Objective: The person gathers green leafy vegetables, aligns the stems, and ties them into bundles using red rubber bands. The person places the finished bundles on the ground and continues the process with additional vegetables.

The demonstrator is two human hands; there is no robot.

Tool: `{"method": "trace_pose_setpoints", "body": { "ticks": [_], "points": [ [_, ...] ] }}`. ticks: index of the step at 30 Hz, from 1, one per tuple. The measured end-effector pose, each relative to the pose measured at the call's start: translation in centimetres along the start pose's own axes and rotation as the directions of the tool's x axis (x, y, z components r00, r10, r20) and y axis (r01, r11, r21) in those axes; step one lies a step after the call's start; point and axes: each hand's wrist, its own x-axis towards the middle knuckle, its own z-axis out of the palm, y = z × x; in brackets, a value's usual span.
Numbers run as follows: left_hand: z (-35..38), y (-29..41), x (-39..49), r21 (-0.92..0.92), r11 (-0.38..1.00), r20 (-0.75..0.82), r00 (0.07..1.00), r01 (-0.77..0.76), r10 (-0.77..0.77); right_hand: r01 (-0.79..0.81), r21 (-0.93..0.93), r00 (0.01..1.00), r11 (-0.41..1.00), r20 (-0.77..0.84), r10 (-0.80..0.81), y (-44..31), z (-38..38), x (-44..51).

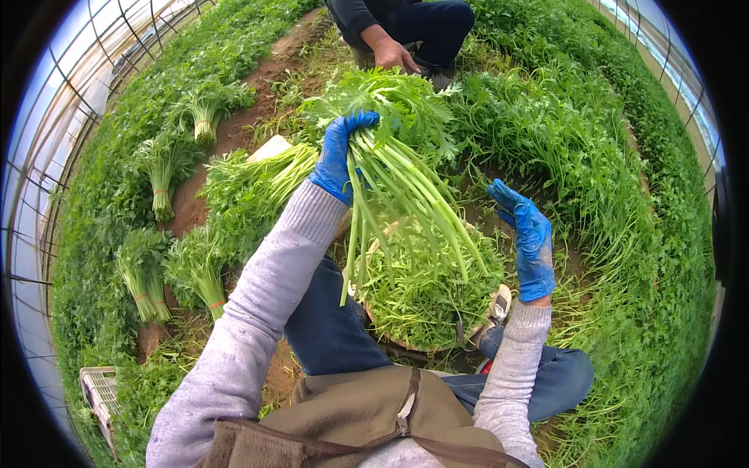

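Observation:
My left hand, in a blue glove, is closed around a bunch of leafy greens with lobed leaves. The leaves point away from me, and the long pale stems fan out towards my lap. To the right, my right hand, also gloved in blue, is raised with its fingers extended and nothing in it. Below the stems, between my legs, a round container is heaped with loose leaves and trimmings. Part of its rim is hidden by them.
Tied bundles of greens lie along the left, with a loose pile of cut stems nearer. Ahead crouches another person, whose bare hand is low behind my bunch. Standing greens fill the right. A plastic crate sits lower left.

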Motion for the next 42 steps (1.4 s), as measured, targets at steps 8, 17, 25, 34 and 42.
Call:
{"method": "trace_pose_setpoints", "body": {
  "ticks": [8,17,25,34,42],
  "points": [
    [-0.6,-1.9,-0.3,-0.103,0.989,0.347,0.936,0.107,-0.066,-0.114,0.152,0.971,0.982,0.228,0.077,-3.0,6.5,1.6],
    [-2.4,0.8,0.2,-0.162,0.984,0.150,0.984,-0.068,0.093,-0.186,-0.100,0.981,0.977,0.039,0.190,-0.3,5.5,-0.1],
    [-0.9,-1.1,-0.7,-0.094,0.993,0.284,0.954,-0.069,0.093,-0.131,0.566,0.964,0.814,0.264,-0.029,-2.4,7.7,1.5],
    [-0.3,-1.2,0.4,0.112,0.992,-0.030,0.997,-0.061,0.065,-0.155,0.677,0.988,0.719,0.088,0.129,-2.6,8.1,1.2],
    [-2.2,1.9,1.4,-0.120,0.991,-0.047,0.997,-0.064,0.058,-0.087,0.453,0.996,0.887,0.010,0.092,1.5,3.9,-1.2]
  ]
}}
